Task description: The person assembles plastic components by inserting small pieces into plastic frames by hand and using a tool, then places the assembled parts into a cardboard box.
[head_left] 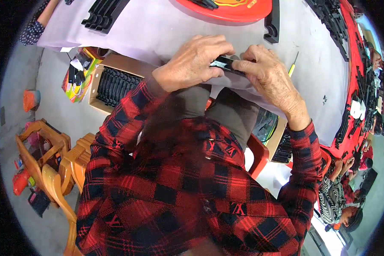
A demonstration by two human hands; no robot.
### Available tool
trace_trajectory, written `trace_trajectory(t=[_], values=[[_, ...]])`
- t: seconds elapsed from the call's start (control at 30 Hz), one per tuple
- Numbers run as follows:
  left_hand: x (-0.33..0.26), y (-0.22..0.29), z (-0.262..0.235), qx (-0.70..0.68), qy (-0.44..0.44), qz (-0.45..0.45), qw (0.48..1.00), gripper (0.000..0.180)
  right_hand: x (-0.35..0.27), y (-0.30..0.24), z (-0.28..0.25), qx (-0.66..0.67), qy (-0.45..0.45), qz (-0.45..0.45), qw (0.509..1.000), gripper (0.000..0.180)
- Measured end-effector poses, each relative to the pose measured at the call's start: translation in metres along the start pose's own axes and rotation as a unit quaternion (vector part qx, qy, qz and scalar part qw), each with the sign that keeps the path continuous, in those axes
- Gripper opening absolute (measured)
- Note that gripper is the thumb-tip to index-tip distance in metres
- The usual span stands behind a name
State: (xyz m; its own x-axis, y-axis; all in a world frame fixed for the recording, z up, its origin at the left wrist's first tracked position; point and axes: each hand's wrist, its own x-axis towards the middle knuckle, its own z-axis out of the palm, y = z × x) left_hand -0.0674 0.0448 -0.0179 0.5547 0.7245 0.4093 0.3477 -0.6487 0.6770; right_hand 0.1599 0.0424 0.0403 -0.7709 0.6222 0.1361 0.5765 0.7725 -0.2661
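Note:
Over the near edge of the cloth-covered table (151, 32), my left hand (194, 59) pinches one end of a narrow black plastic piece (228, 65) with a shiny pale patch. The other end is between the thumb and bent fingers of my right hand (271, 74). My fingers hide much of the piece. Just right of my right hand lies a thin tool with a yellow-green handle (292, 69). Beyond my hands are a black notched strip (272, 27) and a red round tray (239, 15) carrying black parts.
More black notched strips (104, 16) lie at the far left. A cardboard box (94, 91) of black parts stands left of my knees, beside a colourful bag (79, 74). Wooden chairs (47, 147) stand lower left. Several people sit along a red-covered table (357, 55) on the right.

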Motion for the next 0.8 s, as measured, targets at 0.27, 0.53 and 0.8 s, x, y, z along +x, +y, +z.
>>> trace_trajectory(t=[0.27, 0.53, 0.8], values=[[0.001, -0.004, 0.000, 0.019, -0.005, 0.013, 1.000, 0.038, -0.001, -0.005, 0.000, -0.005, 0.021, -0.011, 1.000, 0.025], [0.001, -0.005, 0.000, 0.015, -0.008, 0.015, 1.000, 0.037, -0.006, -0.008, -0.005, -0.009, 0.012, -0.004, 1.000, 0.025], [0.002, -0.006, 0.001, 0.008, -0.005, 0.011, 1.000, 0.034, -0.012, -0.006, 0.006, 0.045, 0.040, 0.025, 0.998, 0.031]])
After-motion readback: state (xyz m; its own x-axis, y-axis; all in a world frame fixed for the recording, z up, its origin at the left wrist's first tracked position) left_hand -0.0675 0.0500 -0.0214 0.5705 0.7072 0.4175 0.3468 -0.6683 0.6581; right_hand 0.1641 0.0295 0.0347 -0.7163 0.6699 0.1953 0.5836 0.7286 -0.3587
